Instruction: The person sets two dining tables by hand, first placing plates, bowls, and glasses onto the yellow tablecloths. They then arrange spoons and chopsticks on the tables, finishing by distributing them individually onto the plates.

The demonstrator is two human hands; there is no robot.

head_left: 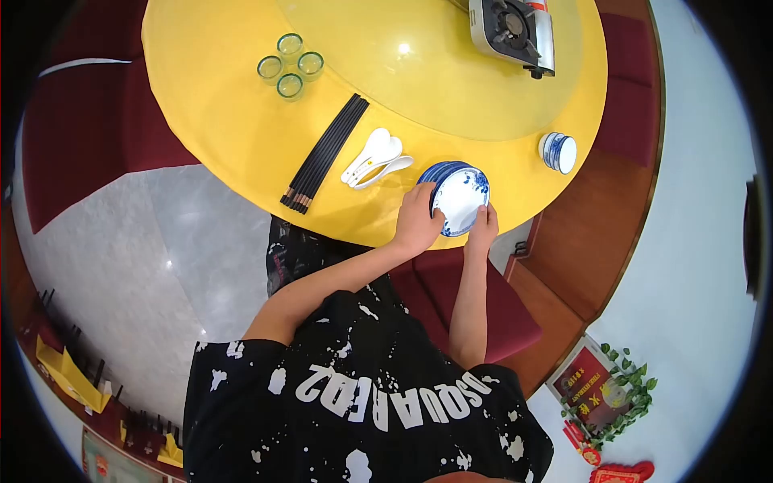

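Note:
A stack of white plates with blue patterned rims (460,201) is at the near edge of the yellow table (217,105). My left hand (419,219) grips the stack's left side, thumb over the rim. On the right side my right hand (483,228) holds the rim with its fingers. Left of the plates lie several white spoons (377,157), and beyond them a row of black chopsticks (326,153). Several clear glasses (290,64) stand farther up the table. To the right is a small group of blue-and-white bowls (558,152), tipped on their side or seen at a slant.
A portable gas stove (515,30) sits on the round glass turntable (394,72) at the far right. Dark red chairs (88,121) flank the table, and one (491,310) is close to my right arm. A framed sign with leaves (592,386) is at lower right.

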